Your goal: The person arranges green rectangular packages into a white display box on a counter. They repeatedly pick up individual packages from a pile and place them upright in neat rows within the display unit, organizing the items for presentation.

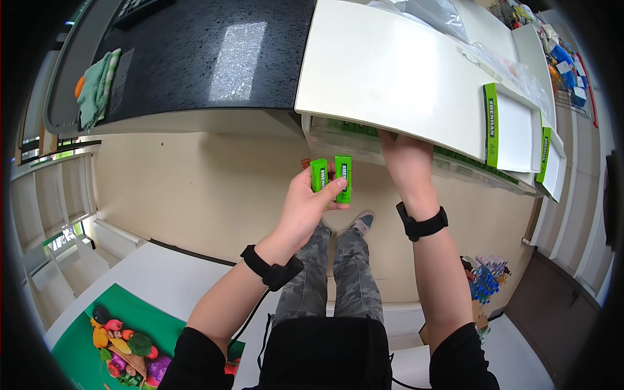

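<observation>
My left hand holds two slim bright green packs, one against the fingers and the other under the thumb. Both packs bear writing. A small reddish-brown item shows just behind that hand; whether it is held I cannot tell. My right hand reaches under the front edge of the white countertop, into a clear-fronted compartment where more green packs sit in a row. Its fingertips are hidden by the countertop. On the counter's right end rest two open green-and-white box trays.
A black speckled counter adjoins on the left, with a folded green cloth on it. Clear plastic bags lie at the back. Wire baskets of goods stand far right. Behind me are bottles and a vegetable-printed panel.
</observation>
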`<action>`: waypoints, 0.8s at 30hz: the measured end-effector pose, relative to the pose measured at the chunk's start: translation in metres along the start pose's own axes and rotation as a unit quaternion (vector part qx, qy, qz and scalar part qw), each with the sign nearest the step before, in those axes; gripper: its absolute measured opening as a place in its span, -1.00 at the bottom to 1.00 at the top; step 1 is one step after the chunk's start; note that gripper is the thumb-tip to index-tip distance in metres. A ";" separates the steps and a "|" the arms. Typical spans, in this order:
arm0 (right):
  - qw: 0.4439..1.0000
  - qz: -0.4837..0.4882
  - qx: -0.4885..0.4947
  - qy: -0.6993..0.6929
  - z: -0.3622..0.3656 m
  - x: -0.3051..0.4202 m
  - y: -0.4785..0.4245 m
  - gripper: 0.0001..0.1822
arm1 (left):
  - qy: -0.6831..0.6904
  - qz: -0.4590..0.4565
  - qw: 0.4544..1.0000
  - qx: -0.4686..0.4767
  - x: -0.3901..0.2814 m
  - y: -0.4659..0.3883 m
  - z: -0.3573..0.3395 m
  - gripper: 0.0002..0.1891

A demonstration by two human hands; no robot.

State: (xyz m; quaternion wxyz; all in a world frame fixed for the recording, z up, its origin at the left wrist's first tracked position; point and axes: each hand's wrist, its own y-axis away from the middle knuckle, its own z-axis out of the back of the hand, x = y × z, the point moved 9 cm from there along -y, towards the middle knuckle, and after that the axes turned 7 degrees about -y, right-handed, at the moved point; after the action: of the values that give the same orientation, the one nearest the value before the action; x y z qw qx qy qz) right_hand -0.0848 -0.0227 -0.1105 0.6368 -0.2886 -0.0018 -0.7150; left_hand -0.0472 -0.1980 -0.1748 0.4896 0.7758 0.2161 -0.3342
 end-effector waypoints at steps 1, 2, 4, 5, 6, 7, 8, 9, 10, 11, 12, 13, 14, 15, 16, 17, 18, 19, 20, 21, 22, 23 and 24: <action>1.000 0.001 -0.012 -0.008 0.005 0.005 0.002 -0.81 | -0.001 -0.008 1.000 -0.014 -0.004 -0.001 -0.002 -0.72; 0.995 -0.030 -0.016 -0.093 0.012 0.005 0.007 -0.84 | -0.001 -0.016 0.999 -0.028 -0.009 -0.002 -0.005 -0.73; 0.961 -0.087 -0.025 -0.262 0.026 0.013 0.021 -0.87 | -0.075 -0.041 0.995 -0.055 -0.028 -0.002 -0.006 -0.73; 0.951 -0.113 -0.026 -0.286 0.030 0.011 0.031 -0.87 | -0.147 -0.055 0.985 -0.064 -0.037 -0.006 -0.007 -0.72; 0.941 -0.139 -0.028 -0.307 0.034 0.007 0.042 -0.87 | -0.219 -0.070 0.971 -0.070 -0.046 -0.011 -0.011 -0.71; 0.929 -0.164 -0.031 -0.330 0.036 0.002 0.052 -0.87 | -0.286 -0.129 0.946 -0.080 -0.060 -0.015 -0.016 -0.71; 0.923 -0.184 -0.028 -0.336 0.037 -0.001 0.062 -0.88 | -0.351 -0.186 0.913 -0.090 -0.073 -0.019 -0.024 -0.72; 0.916 -0.203 -0.024 -0.345 0.036 -0.003 0.072 -0.89 | -0.414 -0.241 0.872 -0.101 -0.085 -0.020 -0.031 -0.72; 0.909 -0.224 -0.021 -0.351 0.036 -0.007 0.081 -0.89 | -0.451 -0.239 0.851 -0.120 -0.093 -0.023 -0.034 -0.74; 0.907 -0.229 -0.021 -0.353 0.038 -0.008 0.086 -0.89 | -0.486 -0.237 0.829 -0.139 -0.103 -0.026 -0.038 -0.75; 0.905 -0.233 -0.015 -0.355 0.039 -0.007 0.092 -0.89 | -0.519 -0.231 0.807 -0.160 -0.105 -0.028 -0.040 -0.76; 0.903 -0.237 -0.009 -0.357 0.040 -0.006 0.097 -0.89 | -0.499 -0.287 0.799 -0.175 -0.108 -0.029 -0.042 -0.76; 0.902 -0.235 -0.016 -0.363 0.042 -0.004 0.100 -0.88 | -0.516 -0.296 0.780 -0.193 -0.107 -0.030 -0.040 -0.75; 0.900 -0.233 -0.022 -0.366 0.045 -0.003 0.103 -0.88 | -0.532 -0.305 0.762 -0.209 -0.105 -0.032 -0.040 -0.75; 0.899 -0.231 -0.029 -0.370 0.047 -0.005 0.107 -0.88 | -0.532 -0.315 0.754 -0.220 -0.104 -0.034 -0.040 -0.75; 0.897 -0.239 -0.025 -0.372 0.049 -0.009 0.113 -0.88 | -0.502 -0.351 0.758 -0.225 -0.104 -0.032 -0.043 -0.76; 0.893 -0.245 -0.026 -0.377 0.050 -0.009 0.118 -0.88 | -0.488 -0.369 0.756 -0.234 -0.104 -0.034 -0.041 -0.76; 0.890 -0.251 -0.030 -0.379 0.051 -0.011 0.120 -0.88 | -0.470 -0.391 0.754 -0.240 -0.105 -0.039 -0.041 -0.76; 0.891 -0.251 -0.027 -0.378 0.051 -0.012 0.123 -0.88 | -0.474 -0.409 0.736 -0.258 -0.106 -0.044 -0.038 -0.77; 0.891 -0.251 -0.025 -0.376 0.051 -0.013 0.124 -0.88 | -0.476 -0.427 0.718 -0.276 -0.107 -0.051 -0.034 -0.78; 0.891 -0.252 -0.021 -0.376 0.051 -0.014 0.127 -0.88 | -0.479 -0.442 0.699 -0.294 -0.111 -0.051 -0.033 -0.78; 0.889 -0.254 -0.025 -0.381 0.052 -0.015 0.129 -0.88 | -0.618 -0.387 0.620 -0.289 -0.107 -0.064 -0.039 -0.76; 0.887 -0.257 -0.029 -0.383 0.053 -0.018 0.131 -0.88 | -0.739 -0.322 0.524 -0.275 -0.104 -0.075 -0.045 -0.73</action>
State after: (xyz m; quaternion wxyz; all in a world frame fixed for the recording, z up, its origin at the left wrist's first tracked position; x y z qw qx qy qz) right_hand 0.0565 -0.0120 -0.1219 0.3718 -0.5478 -0.2990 -0.6873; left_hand -0.1541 -0.1263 -0.1323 0.5217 -0.0441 0.0934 -0.8469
